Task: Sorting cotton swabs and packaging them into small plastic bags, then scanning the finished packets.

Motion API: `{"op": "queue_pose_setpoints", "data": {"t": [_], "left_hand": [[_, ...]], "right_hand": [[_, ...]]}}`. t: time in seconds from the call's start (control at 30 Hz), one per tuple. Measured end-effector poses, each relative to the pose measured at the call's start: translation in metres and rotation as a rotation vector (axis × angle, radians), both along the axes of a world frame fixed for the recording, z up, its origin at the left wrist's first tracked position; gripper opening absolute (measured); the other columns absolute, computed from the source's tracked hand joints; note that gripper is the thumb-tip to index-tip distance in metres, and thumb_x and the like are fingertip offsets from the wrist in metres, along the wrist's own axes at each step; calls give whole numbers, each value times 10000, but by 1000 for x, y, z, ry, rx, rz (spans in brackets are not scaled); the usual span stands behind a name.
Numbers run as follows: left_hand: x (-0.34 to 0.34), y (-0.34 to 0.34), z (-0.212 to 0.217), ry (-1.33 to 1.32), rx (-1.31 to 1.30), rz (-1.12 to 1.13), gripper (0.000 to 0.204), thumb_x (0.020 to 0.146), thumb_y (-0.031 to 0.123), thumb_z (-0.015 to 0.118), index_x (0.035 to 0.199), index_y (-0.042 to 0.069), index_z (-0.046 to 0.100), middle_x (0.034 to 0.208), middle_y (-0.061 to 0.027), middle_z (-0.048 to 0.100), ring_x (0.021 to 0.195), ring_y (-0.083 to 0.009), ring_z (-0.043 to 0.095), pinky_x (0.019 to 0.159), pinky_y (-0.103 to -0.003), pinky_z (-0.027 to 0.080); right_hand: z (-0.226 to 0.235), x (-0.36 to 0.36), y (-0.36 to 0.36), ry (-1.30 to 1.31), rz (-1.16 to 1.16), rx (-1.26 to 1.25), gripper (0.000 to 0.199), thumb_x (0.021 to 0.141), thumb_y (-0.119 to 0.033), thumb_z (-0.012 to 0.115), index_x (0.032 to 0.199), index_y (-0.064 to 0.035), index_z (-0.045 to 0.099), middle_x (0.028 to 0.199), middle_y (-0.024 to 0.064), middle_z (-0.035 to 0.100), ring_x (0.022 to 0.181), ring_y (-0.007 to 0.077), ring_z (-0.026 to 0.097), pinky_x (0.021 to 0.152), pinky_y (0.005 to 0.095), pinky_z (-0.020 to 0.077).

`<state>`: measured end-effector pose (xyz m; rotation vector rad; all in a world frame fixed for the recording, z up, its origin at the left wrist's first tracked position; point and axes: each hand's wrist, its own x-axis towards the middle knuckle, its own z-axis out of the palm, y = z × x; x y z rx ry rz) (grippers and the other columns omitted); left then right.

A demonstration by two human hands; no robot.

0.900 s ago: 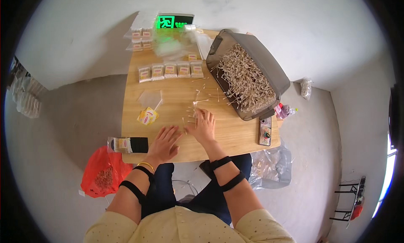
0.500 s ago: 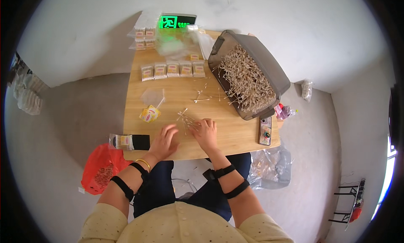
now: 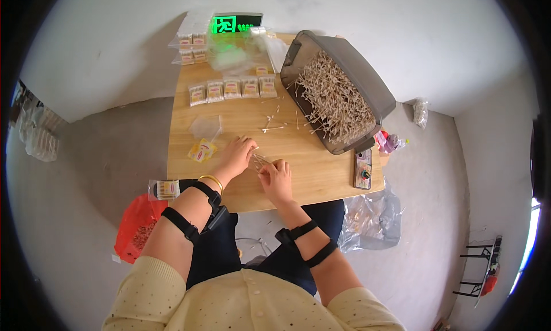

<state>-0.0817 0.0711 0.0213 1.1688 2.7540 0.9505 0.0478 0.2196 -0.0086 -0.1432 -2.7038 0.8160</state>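
Note:
A small bunch of cotton swabs lies between my two hands near the front of the wooden table. My right hand has its fingers closed on the near ends of the bunch. With curled fingers, my left hand pinches at the far ends; its fingertips are partly hidden. Just left of it are yellow-and-white printed cards and a clear plastic bag. Further back, several loose swabs are scattered on the wood.
A tilted grey bin full of cotton swabs stands at the right. Several filled packets form a row at the back left, with stacked packs behind. A phone lies by the right edge. A red bag hangs at the left.
My left hand has moved forward and right from beside the bunch to its far ends, and its fingers have closed. My right hand stays on the swabs, nearly in place.

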Motion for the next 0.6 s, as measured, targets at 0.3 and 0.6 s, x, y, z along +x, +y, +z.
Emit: {"op": "queue_pose_setpoints", "data": {"t": [0.3, 0.6], "left_hand": [[25, -25, 8, -183, 43, -117, 164, 847, -28, 678, 987, 46, 634, 877, -119, 733, 817, -296, 725, 720, -397, 564], [27, -18, 11, -290, 160, 53, 139, 886, 30, 666, 1014, 64, 626, 877, -97, 714, 828, -274, 707, 794, -406, 544]], "right_hand": [[11, 3, 21, 55, 73, -79, 248, 768, -112, 805, 990, -138, 697, 1082, 94, 572, 1070, 333, 548, 930, 455, 459], [11, 4, 16, 35, 127, -66, 175, 792, -123, 780, 943, -143, 694, 1062, 82, 579, 1053, 313, 552, 917, 444, 452]]}}
